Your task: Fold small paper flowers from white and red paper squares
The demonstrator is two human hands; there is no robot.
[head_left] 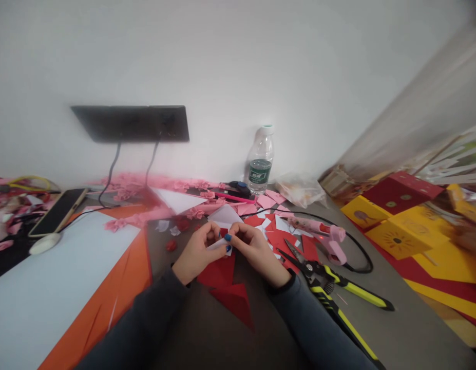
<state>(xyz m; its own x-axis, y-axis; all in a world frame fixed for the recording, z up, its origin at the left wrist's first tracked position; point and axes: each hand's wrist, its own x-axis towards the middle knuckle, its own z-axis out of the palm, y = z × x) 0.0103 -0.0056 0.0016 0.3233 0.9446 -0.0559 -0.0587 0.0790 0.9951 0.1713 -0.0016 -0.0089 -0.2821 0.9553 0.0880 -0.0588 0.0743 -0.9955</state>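
Note:
Both hands meet over the middle of the grey table, fingertips pinched together. Between them is a small piece of white paper, mostly covered by the fingers. My left hand grips its left side, and my right hand pinches the right side. Just below the hands lie red paper pieces, one a pointed triangle. A small crumpled red paper bit rests left of my left hand. Right of my right hand are red and white paper scraps.
Yellow-handled shears lie open at right beside a pink glue gun with a black cord. A water bottle stands by the wall. White and orange sheets, a phone and pink paper flowers are at left; yellow boxes at right.

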